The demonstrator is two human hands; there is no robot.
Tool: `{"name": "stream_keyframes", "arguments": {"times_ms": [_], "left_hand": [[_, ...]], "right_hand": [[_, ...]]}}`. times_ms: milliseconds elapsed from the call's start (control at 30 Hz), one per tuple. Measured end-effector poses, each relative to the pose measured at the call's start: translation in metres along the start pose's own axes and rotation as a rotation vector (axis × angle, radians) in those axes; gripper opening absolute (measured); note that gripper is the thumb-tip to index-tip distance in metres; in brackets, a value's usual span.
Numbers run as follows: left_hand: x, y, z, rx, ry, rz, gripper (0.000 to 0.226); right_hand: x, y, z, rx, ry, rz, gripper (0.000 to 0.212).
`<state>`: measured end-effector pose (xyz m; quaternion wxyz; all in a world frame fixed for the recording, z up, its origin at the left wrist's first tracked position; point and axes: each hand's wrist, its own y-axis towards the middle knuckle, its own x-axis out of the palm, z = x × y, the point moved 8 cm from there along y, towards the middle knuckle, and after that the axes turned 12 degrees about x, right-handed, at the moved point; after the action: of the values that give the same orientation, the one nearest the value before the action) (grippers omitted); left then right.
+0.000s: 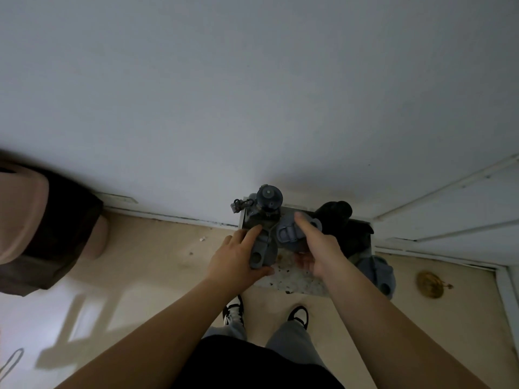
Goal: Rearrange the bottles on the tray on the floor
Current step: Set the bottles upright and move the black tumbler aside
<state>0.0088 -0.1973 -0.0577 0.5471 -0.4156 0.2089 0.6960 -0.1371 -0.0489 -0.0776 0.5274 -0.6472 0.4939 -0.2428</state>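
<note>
There is one view only, from the person's head, tipped steeply down and forward toward the wall [252, 94]. It sits close above the tray [297, 279] on the floor [157, 256], both forearms reaching in from below.

The person stands over a speckled tray [295, 279] set on the floor against a white wall [252, 94], both bare arms reaching down. The left hand [238, 256] is wrapped around a grey bottle [264, 248], thumb under it and forefinger laid along its top. The right hand [320, 248] grips a blue-lidded bottle [288, 233], beside a dark-capped bottle [269, 199] standing at the tray's far edge.
</note>
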Motion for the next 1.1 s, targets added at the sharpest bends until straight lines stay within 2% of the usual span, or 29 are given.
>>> {"name": "stream_keyframes", "arguments": {"times_ms": [200,267,300,467,567,633,733,767,867,1000,1100], "left_hand": [[0.003,-0.001,-0.001,-0.005,0.002,0.004,0.103],[0.003,-0.001,0.001,-0.007,0.012,0.004,0.102],[0.003,-0.002,0.002,-0.010,0.016,0.002,0.101],[0.002,-0.001,0.004,-0.022,0.034,-0.020,0.102],[0.001,-0.001,0.007,-0.028,0.046,-0.027,0.102],[0.001,0.000,0.007,-0.036,0.046,-0.039,0.103],[0.000,0.000,0.006,-0.059,0.032,-0.080,0.107],[0.000,0.001,0.007,-0.055,0.044,-0.093,0.107],[-0.003,0.001,0.009,-0.038,0.082,-0.109,0.107],[-0.003,-0.003,0.009,-0.047,0.087,-0.103,0.105],[-0.001,-0.007,0.007,-0.072,0.077,-0.095,0.105]], "right_hand": [[-0.016,-0.005,0.021,0.074,-0.155,0.008,0.115],[-0.023,-0.007,0.020,0.024,-0.154,0.070,0.123],[-0.026,-0.011,0.017,-0.038,-0.163,0.117,0.120],[-0.017,-0.041,-0.005,-0.502,-0.250,0.215,0.054],[-0.010,-0.055,-0.005,-0.640,-0.352,0.228,0.041],[-0.005,-0.054,-0.001,-0.617,-0.444,0.190,0.048],[-0.002,-0.053,0.002,-0.607,-0.574,0.158,0.081],[-0.003,-0.051,0.002,-0.618,-0.615,0.176,0.085],[-0.011,-0.048,0.002,-0.596,-0.606,0.211,0.083],[-0.014,-0.046,0.012,-0.513,-0.537,0.158,0.093],[-0.014,-0.049,0.025,-0.534,-0.440,0.164,0.094]]}}
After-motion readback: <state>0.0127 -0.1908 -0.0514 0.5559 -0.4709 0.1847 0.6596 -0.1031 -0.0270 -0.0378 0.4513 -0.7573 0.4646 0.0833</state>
